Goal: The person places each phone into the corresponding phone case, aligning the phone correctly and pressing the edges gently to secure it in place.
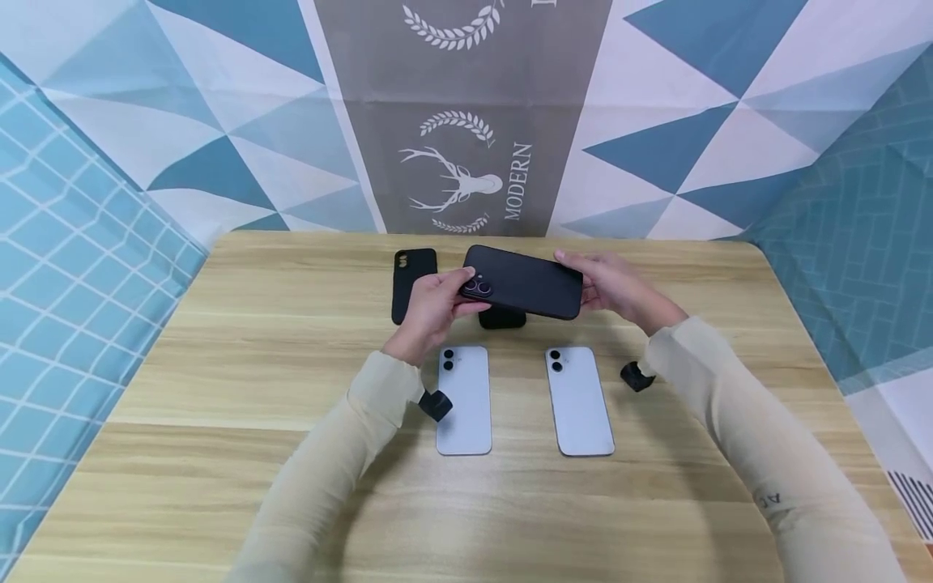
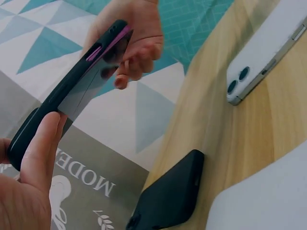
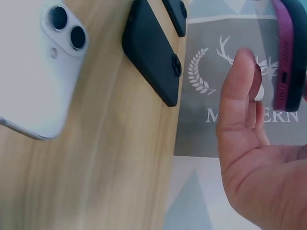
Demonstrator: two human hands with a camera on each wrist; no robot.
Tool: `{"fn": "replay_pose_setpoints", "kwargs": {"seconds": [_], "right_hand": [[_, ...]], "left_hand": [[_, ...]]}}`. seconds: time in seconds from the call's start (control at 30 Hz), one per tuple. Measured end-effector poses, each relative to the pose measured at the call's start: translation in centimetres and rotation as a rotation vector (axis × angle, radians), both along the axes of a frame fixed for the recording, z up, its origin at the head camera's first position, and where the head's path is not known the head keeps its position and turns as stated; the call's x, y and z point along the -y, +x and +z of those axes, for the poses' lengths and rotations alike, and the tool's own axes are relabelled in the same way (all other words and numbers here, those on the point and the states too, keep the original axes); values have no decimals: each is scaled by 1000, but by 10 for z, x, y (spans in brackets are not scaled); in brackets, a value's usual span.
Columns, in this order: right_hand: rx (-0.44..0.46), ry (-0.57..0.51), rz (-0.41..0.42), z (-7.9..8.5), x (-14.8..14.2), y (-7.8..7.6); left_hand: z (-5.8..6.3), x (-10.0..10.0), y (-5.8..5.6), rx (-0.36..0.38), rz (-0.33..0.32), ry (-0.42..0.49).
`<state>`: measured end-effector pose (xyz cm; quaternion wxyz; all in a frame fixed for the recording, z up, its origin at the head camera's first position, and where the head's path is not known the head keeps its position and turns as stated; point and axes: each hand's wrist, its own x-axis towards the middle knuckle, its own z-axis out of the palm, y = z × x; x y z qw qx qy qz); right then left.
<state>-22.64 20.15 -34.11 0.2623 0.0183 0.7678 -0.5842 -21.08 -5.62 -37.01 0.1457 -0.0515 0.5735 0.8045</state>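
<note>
A purple-edged phone in a black phone case is held above the far part of the table, its camera end to the left. My left hand grips that end, thumb on the case's back and fingers underneath. At the other end is my right hand, its thumb at the case's corner. The right wrist view shows the right fingers fairly straight, a gap between them and the phone. The phone's purple edge shows along the case in the left wrist view.
Two white phones lie back up on the wooden table, nearer me. A black phone case lies at the back left. Another black case lies partly hidden beneath the held phone. Patterned cloth hangs behind.
</note>
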Motion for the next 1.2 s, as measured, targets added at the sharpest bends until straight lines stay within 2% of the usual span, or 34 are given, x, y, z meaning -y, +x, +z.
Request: {"fn": "replay_pose_setpoints", "kwargs": {"seconds": [0.2,0.3,0.53,0.73,0.87,1.03,1.2], "right_hand": [[1,-66,55,-8,1,14],[-18,-85,52,-10,5,19],[-83,-117,-5,-13,18,27],[-204,-116,-25,-18,24,35],[-264,-158,-99,-21,30,40],[-312,-278,-215,-24,39,44],[-318,-399,-249,-24,44,47]], "left_hand": [[4,2,2,-31,112,42],[5,3,3,-39,151,62],[6,4,5,-40,200,94],[6,4,9,-50,221,131],[7,3,12,-35,231,146],[8,0,16,-27,244,178],[9,-1,20,-35,255,214]]}}
